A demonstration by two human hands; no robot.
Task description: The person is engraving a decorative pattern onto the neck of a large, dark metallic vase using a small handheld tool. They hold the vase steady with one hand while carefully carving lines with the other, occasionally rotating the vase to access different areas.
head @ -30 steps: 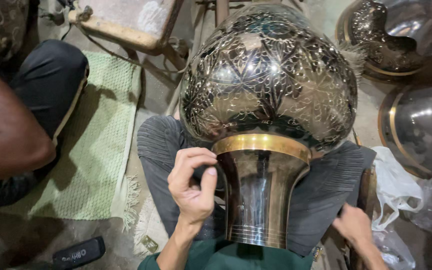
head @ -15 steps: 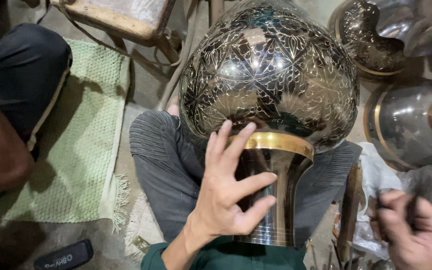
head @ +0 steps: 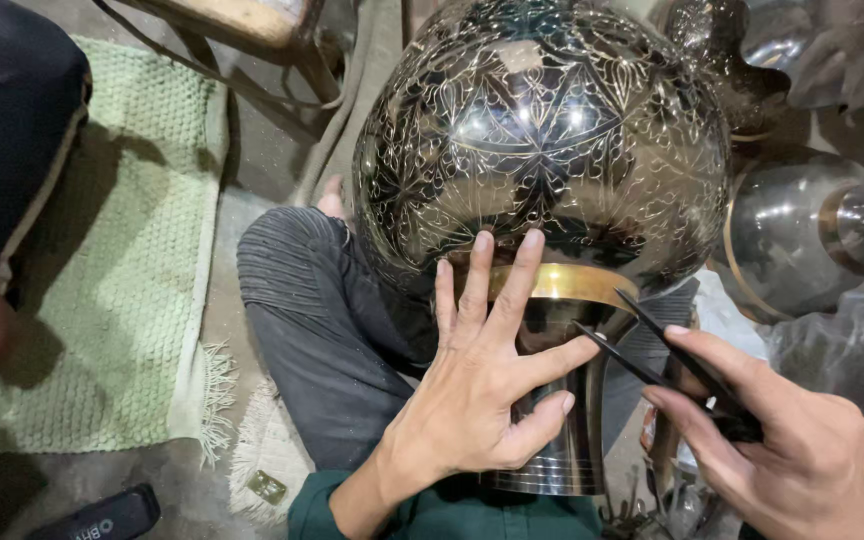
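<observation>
A large round dark metal vase [head: 542, 140] with engraved gold flower patterns lies on my lap, its neck with a gold band [head: 572, 283] pointing toward me. My left hand [head: 482, 385] lies flat on the neck with fingers spread, fingertips at the gold band. My right hand [head: 772, 440] holds a thin black two-pronged tool [head: 652, 345], its tips close to the gold band on the right side of the neck.
A green woven mat [head: 102, 280] covers the floor at left, with another person's dark-clad leg [head: 7, 120] on it. More shiny metal vessels [head: 802, 230] stand at right. A small black device [head: 102, 515] lies on the floor at bottom left.
My left hand has opened flat on the neck from a loose grip. My right hand has come up from the lower right with the black tool to the neck.
</observation>
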